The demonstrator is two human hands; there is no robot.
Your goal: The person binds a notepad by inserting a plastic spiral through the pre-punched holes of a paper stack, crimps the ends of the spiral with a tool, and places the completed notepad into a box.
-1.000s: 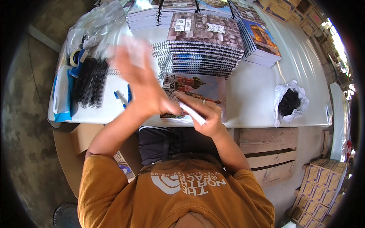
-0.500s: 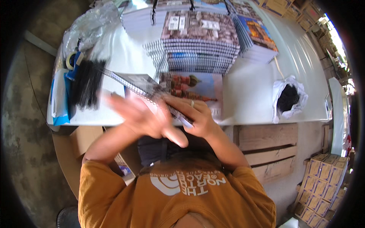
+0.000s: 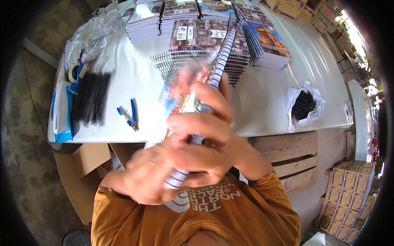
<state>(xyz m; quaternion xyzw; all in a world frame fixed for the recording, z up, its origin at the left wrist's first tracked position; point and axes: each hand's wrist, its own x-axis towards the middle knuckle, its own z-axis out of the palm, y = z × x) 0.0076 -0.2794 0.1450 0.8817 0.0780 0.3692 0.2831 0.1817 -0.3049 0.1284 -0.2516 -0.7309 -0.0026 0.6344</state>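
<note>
Close in front of my chest I hold a spiral-bound notebook [image 3: 223,55], tilted up with its coiled spine facing me and its covers blurred. My right hand [image 3: 209,127] wraps its fingers across the spine at mid-length. At the spine's lower end, my left hand [image 3: 147,176] is closed round the notebook, smeared by motion and with its fingertips partly hidden. Behind the hands stands a stack of spiral notebooks [image 3: 205,30] with grey photo covers, some coils sticking out at its left. Blue-handled cutting pliers [image 3: 132,117] lie on the table to the left.
On the white-covered table [image 3: 262,98], loose black coils [image 3: 95,98] lie at left near a blue tape dispenser [image 3: 76,80] and crumpled plastic [image 3: 92,37]. More notebook stacks [image 3: 269,43] line the back. A white bag of black coils [image 3: 304,106] sits at right. Cartons [image 3: 347,197] stand beyond.
The notebook has swung from slanting down rightward to standing steeply up, nearer to me. My left hand has gone from open and flat to closed on its lower end. The pliers are now uncovered.
</note>
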